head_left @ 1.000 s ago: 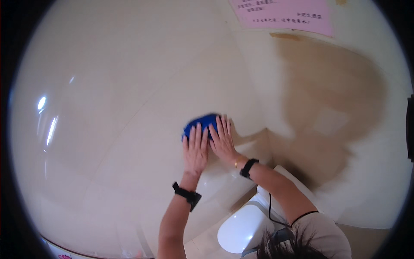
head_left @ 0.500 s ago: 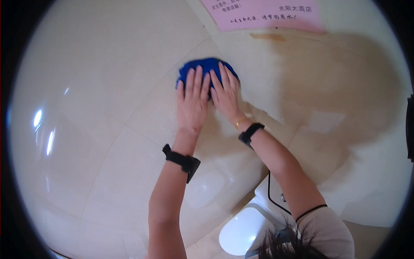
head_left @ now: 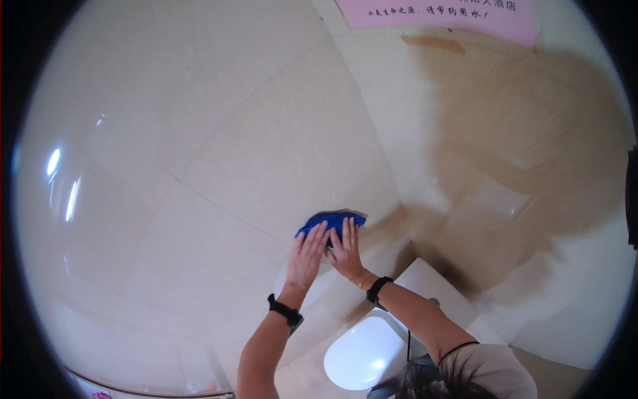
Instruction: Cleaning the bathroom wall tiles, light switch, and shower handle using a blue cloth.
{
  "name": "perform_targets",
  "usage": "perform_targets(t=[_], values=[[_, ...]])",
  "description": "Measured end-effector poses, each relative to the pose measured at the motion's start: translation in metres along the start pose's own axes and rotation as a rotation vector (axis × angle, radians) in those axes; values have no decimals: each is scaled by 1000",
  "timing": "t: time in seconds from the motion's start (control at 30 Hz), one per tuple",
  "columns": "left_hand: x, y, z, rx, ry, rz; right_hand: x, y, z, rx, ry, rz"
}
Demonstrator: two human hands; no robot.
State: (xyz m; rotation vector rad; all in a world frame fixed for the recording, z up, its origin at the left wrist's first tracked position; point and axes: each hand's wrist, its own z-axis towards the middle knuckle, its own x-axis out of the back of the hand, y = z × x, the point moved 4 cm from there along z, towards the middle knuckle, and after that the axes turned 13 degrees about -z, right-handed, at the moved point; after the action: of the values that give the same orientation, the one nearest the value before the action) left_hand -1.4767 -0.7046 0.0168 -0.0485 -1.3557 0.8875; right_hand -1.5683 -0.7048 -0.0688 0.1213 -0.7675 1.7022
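Note:
A blue cloth [head_left: 332, 221] lies bunched against the beige tiled wall [head_left: 266, 133], low and near the corner. My left hand [head_left: 307, 256] presses on its left part, fingers stretched out flat. Beside it, my right hand [head_left: 345, 253] rests on the right part of the cloth, its fingers also extended. The two hands almost touch, and the palms face the wall. Each wrist wears a black strap, and a thin gold-coloured bracelet shows on the right one.
Below and to the right stands a white toilet [head_left: 365, 352] with its lid down and its tank [head_left: 425, 282] against the wall. A pink paper sign [head_left: 438, 16] hangs on the right-hand wall, above a brownish tape strip [head_left: 433, 44]. My shadow falls across that wall.
Both hands have slid the cloth down the wall and slightly to the right, closer to the toilet. The sign now sits higher in view.

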Motion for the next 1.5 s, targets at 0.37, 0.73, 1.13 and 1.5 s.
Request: perform_targets(t=[0.37, 0.73, 1.13, 1.5], values=[[300, -201, -232, 295, 527, -58, 232, -411, 113, 502, 325, -269], [399, -220, -374, 54, 992, -1294, 377, -666, 37, 655, 50, -1138], [478, -72, -573, -84, 735, -1493, 520, -725, -141, 718, -408, -1419], [600, -179, -688, -35, 1092, -1493, 552, -933, -148, 520, -157, -1519]])
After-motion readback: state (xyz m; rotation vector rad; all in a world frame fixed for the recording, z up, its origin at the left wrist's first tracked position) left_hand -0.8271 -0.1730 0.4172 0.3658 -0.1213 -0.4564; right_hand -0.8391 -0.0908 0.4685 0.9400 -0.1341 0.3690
